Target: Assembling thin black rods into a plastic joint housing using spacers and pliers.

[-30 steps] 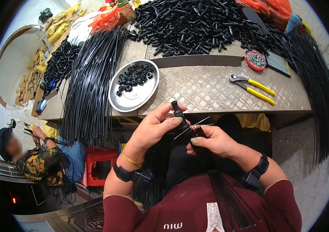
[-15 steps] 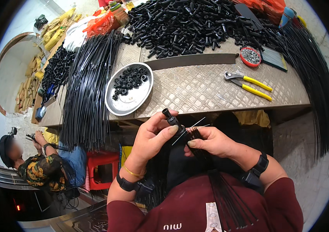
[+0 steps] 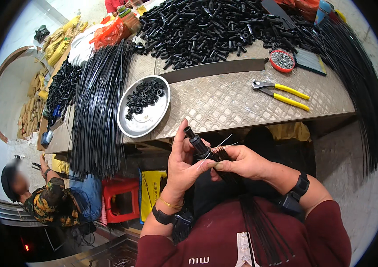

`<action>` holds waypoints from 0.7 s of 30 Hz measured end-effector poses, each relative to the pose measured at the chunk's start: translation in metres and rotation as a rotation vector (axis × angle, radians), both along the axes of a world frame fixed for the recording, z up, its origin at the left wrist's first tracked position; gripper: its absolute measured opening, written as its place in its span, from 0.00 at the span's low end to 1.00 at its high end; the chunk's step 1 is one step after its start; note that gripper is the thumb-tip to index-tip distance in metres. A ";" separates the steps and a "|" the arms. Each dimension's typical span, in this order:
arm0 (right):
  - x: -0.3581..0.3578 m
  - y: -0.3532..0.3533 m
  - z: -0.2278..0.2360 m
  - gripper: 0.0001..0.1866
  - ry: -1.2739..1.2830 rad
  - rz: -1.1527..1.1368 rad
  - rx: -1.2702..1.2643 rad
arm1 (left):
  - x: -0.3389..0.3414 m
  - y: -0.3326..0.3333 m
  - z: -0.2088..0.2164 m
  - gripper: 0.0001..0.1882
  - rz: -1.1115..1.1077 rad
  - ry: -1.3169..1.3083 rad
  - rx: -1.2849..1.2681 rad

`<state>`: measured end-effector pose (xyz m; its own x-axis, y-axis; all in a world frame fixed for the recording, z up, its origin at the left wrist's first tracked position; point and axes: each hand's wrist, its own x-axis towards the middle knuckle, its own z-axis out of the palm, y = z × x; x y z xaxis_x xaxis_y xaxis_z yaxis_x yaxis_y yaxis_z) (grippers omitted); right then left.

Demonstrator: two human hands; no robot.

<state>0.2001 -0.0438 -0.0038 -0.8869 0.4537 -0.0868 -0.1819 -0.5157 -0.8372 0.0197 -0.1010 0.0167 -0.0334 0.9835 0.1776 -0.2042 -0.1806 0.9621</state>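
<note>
My left hand point(image 3: 182, 161) is closed around a flanged black plastic tube fitting point(image 3: 195, 141), which tilts up and left. Its index finger is raised beside the fitting's narrow end, and its thumb presses near the right thumb. In my right hand point(image 3: 241, 163) a bunch of thin black rods point(image 3: 222, 155) is pinched, fanned at the top where they meet the fitting's lower end. Thin silvery wires point(image 3: 223, 142) stick out crosswise at that joint. More of the dark rods point(image 3: 264, 227) hang down over my maroon shirt; whether they belong to the same bunch I cannot tell.
Across the table stand a steel bowl point(image 3: 122, 116) of small black rings, yellow-handled cutters point(image 3: 289, 95), a red dish point(image 3: 282, 70) of metal bits, and a heap of black fittings point(image 3: 198, 31). Long black rods point(image 3: 98, 120) overhang the edge. A co-worker point(image 3: 49, 200) sits left by a red stool point(image 3: 121, 200).
My left index finger has lifted off the fitting, and the left thumb has slid down to the wires beside my right thumb. The view has shifted slightly.
</note>
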 end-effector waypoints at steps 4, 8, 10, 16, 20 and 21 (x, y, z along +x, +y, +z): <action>0.002 0.001 0.001 0.13 0.011 -0.018 -0.048 | 0.007 0.001 -0.001 0.51 0.006 -0.019 -0.012; 0.001 -0.004 0.010 0.15 0.007 -0.077 -0.062 | 0.020 -0.010 0.009 0.43 0.126 -0.044 -0.061; 0.001 -0.004 0.011 0.15 -0.002 -0.127 -0.091 | 0.021 -0.012 0.008 0.39 0.157 -0.090 -0.117; 0.001 -0.006 0.006 0.12 -0.032 -0.096 -0.057 | 0.015 -0.014 0.012 0.20 0.100 -0.159 -0.234; 0.001 -0.007 0.005 0.10 -0.019 -0.106 -0.051 | 0.015 -0.015 0.015 0.18 0.101 -0.156 -0.213; 0.001 -0.007 0.005 0.10 -0.014 -0.102 -0.053 | 0.015 -0.015 0.016 0.17 0.096 -0.164 -0.210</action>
